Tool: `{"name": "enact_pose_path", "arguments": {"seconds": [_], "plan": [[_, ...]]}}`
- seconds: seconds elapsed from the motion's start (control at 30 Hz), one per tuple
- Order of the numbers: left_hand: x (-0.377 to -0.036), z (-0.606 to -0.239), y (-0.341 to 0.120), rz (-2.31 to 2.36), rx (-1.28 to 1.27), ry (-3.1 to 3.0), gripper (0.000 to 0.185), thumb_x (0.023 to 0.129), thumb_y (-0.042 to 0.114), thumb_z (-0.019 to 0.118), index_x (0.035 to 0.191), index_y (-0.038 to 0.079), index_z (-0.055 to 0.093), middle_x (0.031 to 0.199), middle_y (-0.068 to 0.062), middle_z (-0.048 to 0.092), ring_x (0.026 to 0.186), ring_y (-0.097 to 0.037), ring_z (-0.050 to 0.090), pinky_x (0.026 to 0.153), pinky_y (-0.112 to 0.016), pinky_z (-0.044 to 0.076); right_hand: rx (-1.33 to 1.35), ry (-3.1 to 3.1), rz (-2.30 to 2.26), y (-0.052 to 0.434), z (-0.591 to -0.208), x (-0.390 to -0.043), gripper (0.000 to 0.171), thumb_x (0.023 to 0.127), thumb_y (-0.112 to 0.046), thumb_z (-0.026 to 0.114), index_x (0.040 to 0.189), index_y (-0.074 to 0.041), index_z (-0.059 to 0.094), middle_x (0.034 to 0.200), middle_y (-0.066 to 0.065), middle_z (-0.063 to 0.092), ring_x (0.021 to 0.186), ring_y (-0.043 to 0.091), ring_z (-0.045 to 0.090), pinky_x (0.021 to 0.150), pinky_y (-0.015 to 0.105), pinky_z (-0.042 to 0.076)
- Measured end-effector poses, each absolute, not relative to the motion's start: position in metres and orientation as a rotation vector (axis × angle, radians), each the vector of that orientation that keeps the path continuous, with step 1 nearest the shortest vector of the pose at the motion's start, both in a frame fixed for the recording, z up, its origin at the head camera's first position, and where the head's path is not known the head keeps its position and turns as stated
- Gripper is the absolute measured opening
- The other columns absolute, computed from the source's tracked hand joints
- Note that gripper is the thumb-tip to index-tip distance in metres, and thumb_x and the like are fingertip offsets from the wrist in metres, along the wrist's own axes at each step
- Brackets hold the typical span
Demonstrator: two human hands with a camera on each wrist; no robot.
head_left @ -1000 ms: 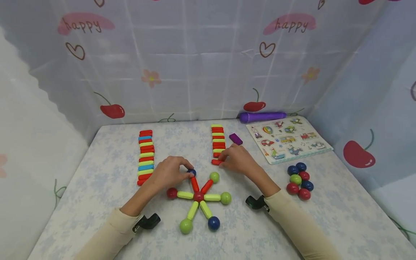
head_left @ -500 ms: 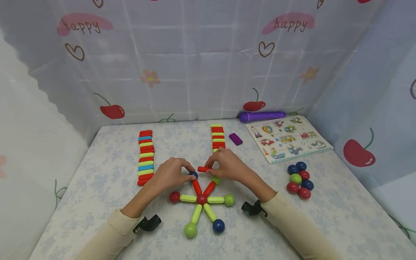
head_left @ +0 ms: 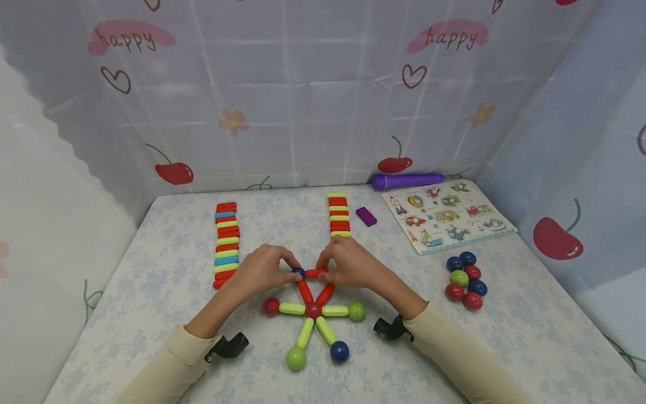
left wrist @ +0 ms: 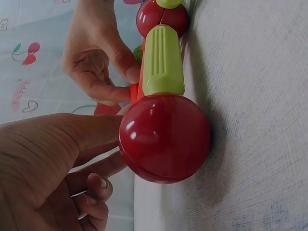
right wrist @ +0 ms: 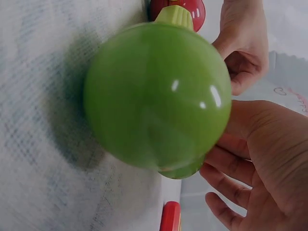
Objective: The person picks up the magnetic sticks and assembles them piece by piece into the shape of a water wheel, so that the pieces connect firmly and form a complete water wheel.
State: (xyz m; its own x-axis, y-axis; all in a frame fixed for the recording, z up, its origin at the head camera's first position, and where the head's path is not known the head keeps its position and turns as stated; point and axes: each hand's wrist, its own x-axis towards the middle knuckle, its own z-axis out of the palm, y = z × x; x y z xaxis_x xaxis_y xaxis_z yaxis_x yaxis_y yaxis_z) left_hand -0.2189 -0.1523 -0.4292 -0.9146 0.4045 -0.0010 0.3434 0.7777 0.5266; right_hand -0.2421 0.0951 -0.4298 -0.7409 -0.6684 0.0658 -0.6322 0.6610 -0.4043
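Note:
A star of magnetic rods and balls lies on the table, with a red ball [head_left: 313,310] at its hub and spokes of red and yellow-green rods. My left hand [head_left: 264,269] pinches the dark blue ball [head_left: 299,274] at the tip of one red spoke. Between thumb and finger my right hand [head_left: 353,262] holds a red rod [head_left: 312,274] crosswise, its left end at that blue ball. The green ball on the neighbouring spoke is mostly hidden by the right hand. A red ball [left wrist: 163,139] fills the left wrist view; a green ball [right wrist: 154,96] fills the right.
Columns of coloured rods stand at the left [head_left: 227,245] and back middle [head_left: 339,215]. A purple block [head_left: 366,216], a picture board [head_left: 449,217] and a purple baton-like stick [head_left: 407,181] lie behind. Several loose balls [head_left: 459,278] sit at the right.
My right hand has taken the red rod from the near end of the back column and brought it left to the blue ball. The star has shifted slightly right and nearer.

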Motion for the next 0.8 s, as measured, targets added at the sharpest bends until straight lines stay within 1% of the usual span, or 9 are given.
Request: {"name": "enact_pose_path", "arguments": {"seconds": [0.13, 0.23, 0.27, 0.3, 0.37, 0.47, 0.5, 0.57, 0.8], "plan": [[-0.22, -0.43, -0.152, 0.797, 0.659, 2.85, 0.02, 0.087, 0.028, 0.093, 0.103, 0.019, 0.086, 0.101, 0.008, 0.079, 0.095, -0.017, 0.068, 0.074, -0.033, 0.056, -1.095, 2.778, -0.631, 0.097, -0.432, -0.243, 0.011, 0.091, -0.022, 0.087, 0.101, -0.019, 0.087, 0.091, -0.011, 0.079, 0.104, 0.02, 0.064, 0.089, 0.035, 0.053], [-0.222, -0.432, -0.152, 0.801, 0.786, 2.849, 0.02, 0.089, 0.028, 0.091, 0.106, 0.018, 0.086, 0.104, 0.006, 0.079, 0.104, -0.021, 0.069, 0.086, -0.04, 0.059, -1.11, 2.764, -0.637, 0.098, -0.431, -0.244, 0.012, 0.092, -0.022, 0.087, 0.103, -0.018, 0.086, 0.093, -0.01, 0.079, 0.105, 0.02, 0.064, 0.089, 0.036, 0.054], [-0.222, -0.433, -0.151, 0.806, 0.829, 2.85, 0.02, 0.09, 0.028, 0.091, 0.106, 0.018, 0.086, 0.105, 0.005, 0.079, 0.106, -0.021, 0.069, 0.094, -0.044, 0.058, -1.113, 2.759, -0.637, 0.098, -0.431, -0.244, 0.012, 0.092, -0.021, 0.087, 0.104, -0.018, 0.086, 0.094, -0.009, 0.08, 0.105, 0.02, 0.064, 0.089, 0.036, 0.054], [-0.222, -0.434, -0.15, 0.815, 0.869, 2.848, 0.019, 0.091, 0.028, 0.09, 0.107, 0.018, 0.086, 0.106, 0.004, 0.079, 0.107, -0.022, 0.069, 0.096, -0.045, 0.058, -1.118, 2.754, -0.638, 0.098, -0.43, -0.244, 0.013, 0.092, -0.021, 0.087, 0.104, -0.017, 0.086, 0.095, -0.009, 0.08, 0.105, 0.02, 0.065, 0.089, 0.037, 0.055], [-0.222, -0.437, -0.148, 0.836, 0.931, 2.844, 0.018, 0.092, 0.026, 0.088, 0.107, 0.016, 0.087, 0.105, 0.004, 0.079, 0.104, -0.021, 0.069, 0.095, -0.044, 0.057, -1.125, 2.745, -0.634, 0.098, -0.428, -0.244, 0.014, 0.092, -0.021, 0.086, 0.105, -0.017, 0.086, 0.096, -0.008, 0.08, 0.105, 0.019, 0.066, 0.09, 0.036, 0.055], [-0.222, -0.441, -0.146, 0.851, 0.929, 2.844, 0.013, 0.094, 0.024, 0.087, 0.105, 0.017, 0.087, 0.101, 0.006, 0.079, 0.099, -0.017, 0.066, 0.086, -0.036, 0.057, -1.127, 2.719, -0.636, 0.099, -0.426, -0.244, 0.015, 0.093, -0.021, 0.086, 0.107, -0.017, 0.085, 0.098, -0.009, 0.08, 0.106, 0.018, 0.067, 0.091, 0.036, 0.056], [-0.222, -0.442, -0.145, 0.853, 0.919, 2.846, 0.012, 0.094, 0.024, 0.087, 0.104, 0.017, 0.087, 0.1, 0.007, 0.079, 0.097, -0.016, 0.065, 0.079, -0.033, 0.055, -1.129, 2.703, -0.64, 0.1, -0.425, -0.245, 0.016, 0.093, -0.022, 0.087, 0.108, -0.018, 0.085, 0.098, -0.01, 0.08, 0.106, 0.018, 0.067, 0.091, 0.035, 0.056], [-0.221, -0.444, -0.144, 0.852, 0.889, 2.848, 0.01, 0.094, 0.024, 0.086, 0.102, 0.018, 0.087, 0.098, 0.008, 0.078, 0.095, -0.014, 0.062, 0.075, -0.03, 0.053, -1.107, 2.665, -0.655, 0.103, -0.422, -0.246, 0.017, 0.093, -0.024, 0.086, 0.109, -0.018, 0.085, 0.1, -0.01, 0.08, 0.108, 0.019, 0.066, 0.092, 0.037, 0.056], [-0.22, -0.443, -0.144, 0.837, 0.825, 2.841, 0.009, 0.095, 0.027, 0.086, 0.1, 0.02, 0.088, 0.099, 0.009, 0.077, 0.097, -0.014, 0.062, 0.079, -0.034, 0.054, -1.007, 2.548, -0.705, 0.129, -0.414, -0.259, 0.023, 0.093, -0.023, 0.087, 0.114, -0.015, 0.083, 0.11, -0.007, 0.079, 0.117, 0.024, 0.068, 0.103, 0.048, 0.054]]}}
